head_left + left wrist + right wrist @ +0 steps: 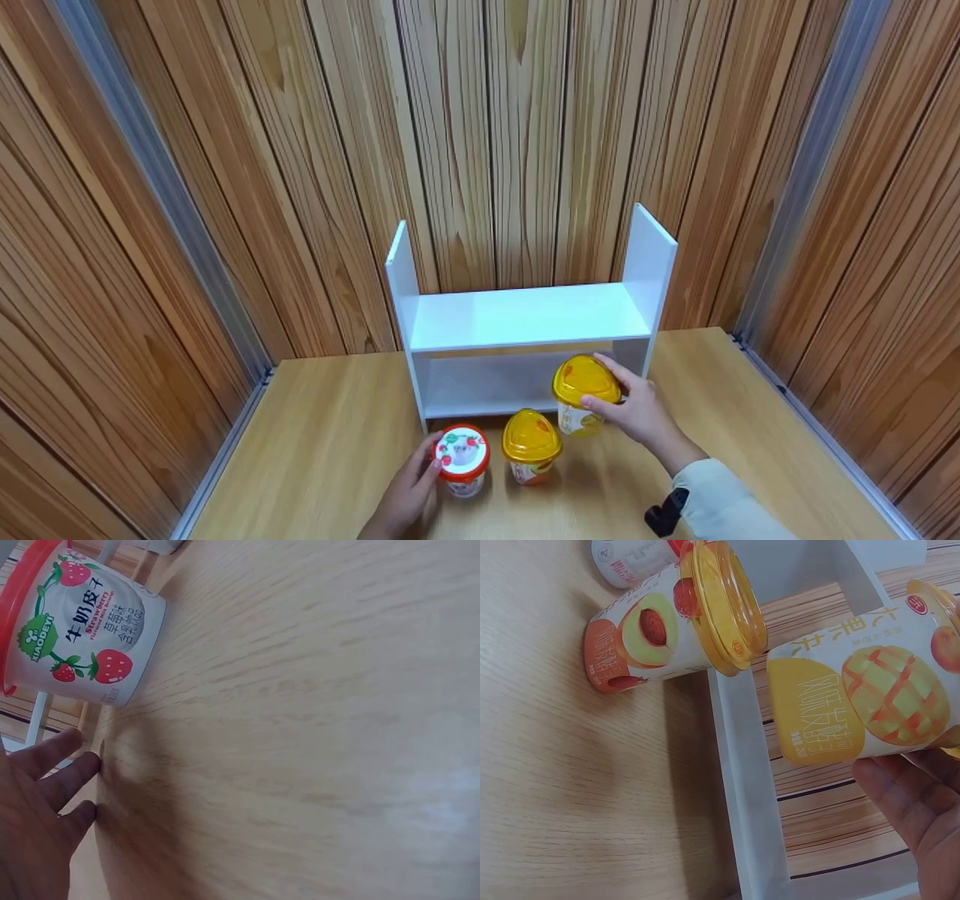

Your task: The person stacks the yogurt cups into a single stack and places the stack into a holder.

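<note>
My left hand [409, 484] holds the rim of a strawberry milk cup [90, 626] with a red-edged lid, thumb and index finger at its left side in the head view. In the left wrist view, its other fingers are spread below the cup. My right hand [637, 405] grips a yogurt cup [862, 686] with a mango picture and yellow domed lid, raised in front of the shelf's right side. Between the hands, a second yellow-lidded yogurt cup [531, 448] with a peach picture stands upright on the table.
A white two-tier shelf [525, 319] stands on the wooden table [322, 427] behind the cups. Its side panels rise above the upper board. Wood-panelled walls [525, 135] enclose the table at the back and both sides.
</note>
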